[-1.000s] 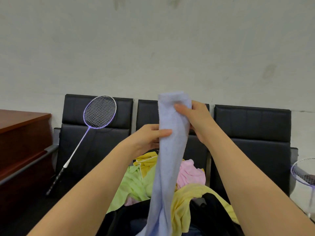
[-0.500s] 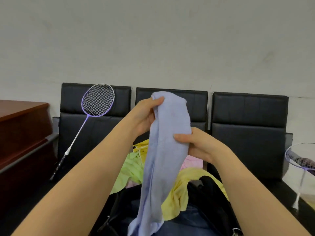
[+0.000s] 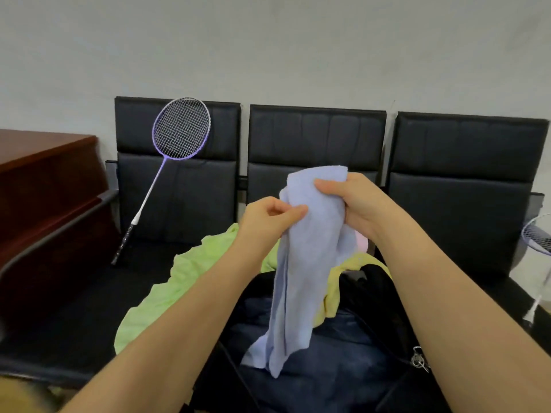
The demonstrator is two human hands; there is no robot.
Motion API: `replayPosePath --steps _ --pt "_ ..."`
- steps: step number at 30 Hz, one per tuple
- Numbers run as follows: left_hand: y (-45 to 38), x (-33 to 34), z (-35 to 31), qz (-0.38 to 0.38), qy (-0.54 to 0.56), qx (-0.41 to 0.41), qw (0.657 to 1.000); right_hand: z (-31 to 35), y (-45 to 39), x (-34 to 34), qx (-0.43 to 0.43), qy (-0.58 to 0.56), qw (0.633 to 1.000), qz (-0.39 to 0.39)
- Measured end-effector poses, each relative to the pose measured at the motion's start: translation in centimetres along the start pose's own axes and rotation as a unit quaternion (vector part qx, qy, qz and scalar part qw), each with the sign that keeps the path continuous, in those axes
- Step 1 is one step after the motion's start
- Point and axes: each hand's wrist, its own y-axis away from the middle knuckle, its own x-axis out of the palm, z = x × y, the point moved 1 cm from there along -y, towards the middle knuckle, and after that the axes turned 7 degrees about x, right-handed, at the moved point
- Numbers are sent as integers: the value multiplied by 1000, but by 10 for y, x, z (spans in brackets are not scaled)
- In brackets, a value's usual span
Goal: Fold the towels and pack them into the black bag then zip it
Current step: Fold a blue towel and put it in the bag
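Note:
A pale blue towel (image 3: 310,257) hangs bunched in the air in front of me. My right hand (image 3: 354,204) grips its top right part, and my left hand (image 3: 269,217) pinches its left edge a little lower. Its loose end dangles over the open black bag (image 3: 375,293), whose dark blue inside (image 3: 337,368) shows below. A green towel (image 3: 176,281) lies spread on the seat to the left of the bag. A yellow towel (image 3: 335,287) drapes over the bag's rim, and a bit of pink towel (image 3: 362,241) peeks out behind my right wrist.
Three black padded chairs (image 3: 465,186) stand in a row against the wall. A purple badminton racket (image 3: 179,135) leans on the left chair, and another racket (image 3: 539,236) pokes in at the right edge. A brown wooden desk (image 3: 44,180) stands at the left.
Both hands have dropped lower with the blue towel. My right hand now holds the top and my left hand pinches the edge below it; half a second ago they were the other way round.

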Motion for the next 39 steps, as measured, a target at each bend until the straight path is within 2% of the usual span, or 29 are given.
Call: replayPosePath --steps 9,16,22,26,30,32,35,37,39 --pt "-21 5 -13 11 -25 24 999 4 -1 -22 14 -17 1000 19" --pt "-26 15 -22 34 -39 45 998 11 -7 -12 4 -30 999 29" --pt "-35 5 -39 58 5 51 997 18 -8 -22 -1 -59 997 39" --pt "-44 7 -47 25 25 65 997 24 -9 -20 3 -110 992 68" --pt "-47 7 -39 -26 24 57 998 4 -2 -13 38 86 992 80" --pt "-43 4 -28 -34 61 18 997 -6 -4 -12 42 96 992 69" --pt "-30 -4 -8 7 144 -46 988 -7 -4 -7 37 -34 993 107" --pt "-20 -11 6 89 109 -86 986 -3 -3 -2 43 -91 988 113" --pt "-12 -15 16 167 36 -98 980 1 -4 3 48 -99 987 115"
